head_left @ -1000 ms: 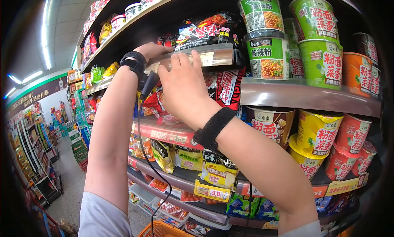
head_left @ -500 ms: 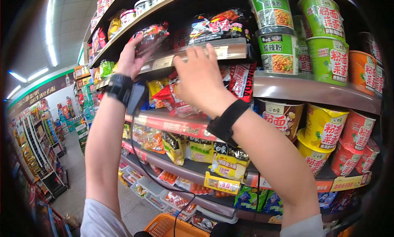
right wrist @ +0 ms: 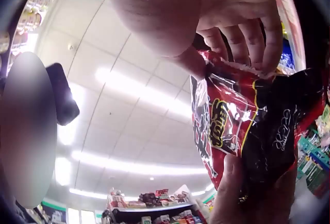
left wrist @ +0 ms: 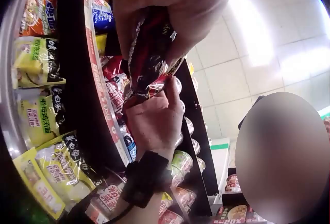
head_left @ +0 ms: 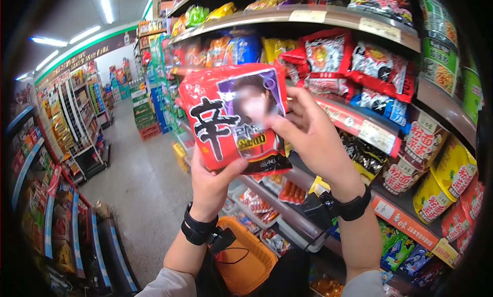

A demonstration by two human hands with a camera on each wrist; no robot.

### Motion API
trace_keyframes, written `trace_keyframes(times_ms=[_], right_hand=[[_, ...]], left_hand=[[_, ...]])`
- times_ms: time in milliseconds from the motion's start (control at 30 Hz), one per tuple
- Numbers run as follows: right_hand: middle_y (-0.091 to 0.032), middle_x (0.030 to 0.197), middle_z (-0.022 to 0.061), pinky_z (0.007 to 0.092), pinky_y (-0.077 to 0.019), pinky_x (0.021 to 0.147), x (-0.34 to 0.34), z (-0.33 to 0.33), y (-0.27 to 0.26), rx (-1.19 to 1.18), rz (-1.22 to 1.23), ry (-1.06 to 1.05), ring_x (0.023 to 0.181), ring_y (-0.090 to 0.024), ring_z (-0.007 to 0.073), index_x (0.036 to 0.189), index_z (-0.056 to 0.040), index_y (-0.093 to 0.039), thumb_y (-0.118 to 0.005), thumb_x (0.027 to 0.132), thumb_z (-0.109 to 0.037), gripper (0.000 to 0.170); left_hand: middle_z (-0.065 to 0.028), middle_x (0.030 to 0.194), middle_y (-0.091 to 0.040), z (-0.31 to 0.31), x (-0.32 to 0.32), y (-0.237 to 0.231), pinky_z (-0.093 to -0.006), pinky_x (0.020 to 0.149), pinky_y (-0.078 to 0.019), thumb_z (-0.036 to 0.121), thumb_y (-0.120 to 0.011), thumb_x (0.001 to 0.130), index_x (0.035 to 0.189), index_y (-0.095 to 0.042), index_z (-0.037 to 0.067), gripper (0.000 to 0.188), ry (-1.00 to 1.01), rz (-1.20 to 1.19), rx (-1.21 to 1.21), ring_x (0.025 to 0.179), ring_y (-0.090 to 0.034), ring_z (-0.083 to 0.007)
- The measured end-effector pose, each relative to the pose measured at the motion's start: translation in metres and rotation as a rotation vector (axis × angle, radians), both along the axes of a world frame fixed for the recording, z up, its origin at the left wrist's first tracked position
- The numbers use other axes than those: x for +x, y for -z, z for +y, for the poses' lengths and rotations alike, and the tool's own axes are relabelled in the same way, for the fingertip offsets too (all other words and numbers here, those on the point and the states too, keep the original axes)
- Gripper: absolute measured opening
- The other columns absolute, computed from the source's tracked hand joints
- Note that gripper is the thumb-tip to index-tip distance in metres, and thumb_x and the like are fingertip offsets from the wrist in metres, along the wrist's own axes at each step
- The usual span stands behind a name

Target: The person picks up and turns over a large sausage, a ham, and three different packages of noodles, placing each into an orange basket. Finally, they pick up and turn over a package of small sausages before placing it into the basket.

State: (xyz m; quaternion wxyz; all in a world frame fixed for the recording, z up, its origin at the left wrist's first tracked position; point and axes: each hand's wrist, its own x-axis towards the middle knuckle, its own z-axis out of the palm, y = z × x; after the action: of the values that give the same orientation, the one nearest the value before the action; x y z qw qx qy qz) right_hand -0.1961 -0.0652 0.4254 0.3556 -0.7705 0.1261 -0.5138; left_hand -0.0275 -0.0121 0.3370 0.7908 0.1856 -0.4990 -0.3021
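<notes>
Between my two hands is a red and black packet of instant noodles [head_left: 205, 122], its printed front turned toward me. My left hand [head_left: 211, 181] grips its lower edge, with the thumb over the front. At the right edge my right hand [head_left: 316, 140] pinches the packet, thumb in front and fingers mostly behind. The left wrist view shows the packet's dark bottom side [left wrist: 149, 54] between both hands. In the right wrist view, the crinkled packet [right wrist: 242, 116] reaches from the right hand's fingers [right wrist: 252, 41] down to the left thumb [right wrist: 230, 177].
Shelves of noodle bags [head_left: 326, 53] and cup noodles [head_left: 444, 179] rise close on the right. An orange basket [head_left: 257, 268] stands low in front of me. On the left, an aisle floor [head_left: 154, 194] runs past another shelf row [head_left: 67, 235].
Both hands were at an upper shelf; the left hand lifted the packet off it. Now the packet is lower, in front of me, held by both hands. The head view has turned left.
</notes>
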Motion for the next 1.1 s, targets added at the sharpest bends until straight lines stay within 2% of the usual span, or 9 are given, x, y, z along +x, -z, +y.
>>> trace_keyframes(times_ms=[33, 100, 200, 267, 333, 400, 667, 800, 1100], right_hand=[[-0.058, 0.119, 0.0163, 0.0338, -0.0506, 0.083, 0.003, -0.002, 0.01, 0.093, -0.064, -0.079, 0.102, -0.06, 0.0214, 0.13, -0.0007, -0.046, -0.063, 0.092, -0.021, 0.047], [-0.061, 0.112, 0.0065, 0.0231, -0.0481, 0.079, -0.001, 0.01, 0.024, 0.284, -0.069, -0.048, 0.094, -0.058, 0.0079, 0.117, -0.0015, -0.052, -0.061, 0.095, -0.022, 0.031], [-0.063, 0.096, 0.001, 0.0184, -0.0456, 0.073, 0.008, 0.008, 0.057, 0.286, -0.214, -0.081, 0.085, -0.057, 0.0027, 0.098, -0.0048, -0.054, -0.057, 0.096, -0.01, 0.007], [-0.062, 0.093, 0.0006, 0.0195, -0.0442, 0.07, 0.014, 0.013, 0.069, 0.328, -0.233, -0.095, 0.081, -0.054, 0.0019, 0.093, -0.0043, -0.053, -0.06, 0.095, -0.009, 0.008], [-0.062, 0.092, 0.0005, 0.0199, -0.0439, 0.071, 0.017, 0.014, 0.078, 0.379, -0.2, -0.117, 0.08, -0.054, 0.0018, 0.091, -0.0042, -0.052, -0.06, 0.095, -0.009, 0.01], [-0.061, 0.09, 0.0006, 0.0195, -0.0433, 0.072, 0.024, 0.015, 0.087, 0.261, -0.195, -0.089, 0.081, -0.054, 0.0025, 0.089, -0.0038, -0.052, -0.061, 0.095, -0.009, 0.012], [-0.062, 0.092, 0.0004, 0.0195, -0.0448, 0.073, 0.024, 0.042, 0.12, 0.34, -0.089, 0.05, 0.085, -0.055, 0.0036, 0.093, -0.0018, -0.054, -0.06, 0.095, -0.008, 0.008], [-0.061, 0.116, 0.0067, 0.0241, -0.0472, 0.089, 0.03, 0.056, 0.136, 0.37, 0.032, -0.001, 0.108, -0.057, 0.0104, 0.124, 0.0017, -0.054, -0.06, 0.095, -0.011, 0.033], [-0.064, 0.1, 0.0015, 0.0223, -0.0477, 0.081, 0.032, 0.056, 0.124, 0.617, 0.011, -0.128, 0.091, -0.059, 0.0055, 0.107, -0.0017, -0.06, -0.062, 0.093, -0.013, 0.018]], left_hand=[[-0.0068, 0.119, -0.06, 0.005, 0.004, 0.01, -0.0325, 0.095, -0.0479, -0.003, -0.077, 0.074, 0.13, -0.043, 0.003, 0.066, -0.013, 0.007, 0.016, 0.108, -0.059, -0.0157], [-0.007, 0.121, -0.059, 0.015, 0.014, 0.03, -0.0326, 0.094, -0.049, -0.005, -0.078, 0.072, 0.131, -0.042, 0.003, 0.069, -0.058, -0.084, 0.124, 0.108, -0.059, -0.0154], [-0.0081, 0.123, -0.058, 0.034, 0.018, 0.051, -0.0331, 0.094, -0.0494, -0.002, -0.078, 0.074, 0.136, -0.039, 0.003, 0.073, 0.016, -0.085, 0.187, 0.11, -0.059, -0.0168], [-0.0086, 0.125, -0.057, 0.041, 0.024, 0.067, -0.0337, 0.095, -0.0489, 0.004, -0.077, 0.079, 0.137, -0.038, 0.003, 0.071, 0.044, -0.082, 0.232, 0.112, -0.058, -0.0174], [-0.0092, 0.13, -0.054, 0.045, 0.03, 0.083, -0.0348, 0.098, -0.0471, 0.02, -0.07, 0.089, 0.14, -0.035, 0.002, 0.065, 0.248, 0.154, 0.236, 0.117, -0.056, -0.0185], [-0.0093, 0.131, -0.053, 0.052, 0.032, 0.091, -0.035, 0.099, -0.0463, 0.025, -0.066, 0.092, 0.141, -0.034, 0.002, 0.063, 0.218, 0.155, 0.285, 0.118, -0.055, -0.0187], [-0.0067, 0.13, -0.055, 0.077, 0.04, 0.124, -0.0323, 0.101, -0.043, 0.014, -0.064, 0.093, 0.14, -0.039, 0.002, 0.054, 0.132, 0.053, 0.309, 0.117, -0.054, -0.015], [-0.0069, 0.128, -0.056, 0.093, 0.04, 0.14, -0.0314, 0.1, -0.0432, 0.011, -0.076, 0.083, 0.136, -0.041, 0.002, 0.065, 0.098, 0.115, 0.326, 0.115, -0.055, -0.0147], [-0.0061, 0.125, -0.058, 0.116, 0.043, 0.148, -0.0319, 0.098, -0.0452, 0.008, -0.078, 0.08, 0.133, -0.043, 0.001, 0.064, 0.138, 0.1, 0.396, 0.113, -0.056, -0.0143]])
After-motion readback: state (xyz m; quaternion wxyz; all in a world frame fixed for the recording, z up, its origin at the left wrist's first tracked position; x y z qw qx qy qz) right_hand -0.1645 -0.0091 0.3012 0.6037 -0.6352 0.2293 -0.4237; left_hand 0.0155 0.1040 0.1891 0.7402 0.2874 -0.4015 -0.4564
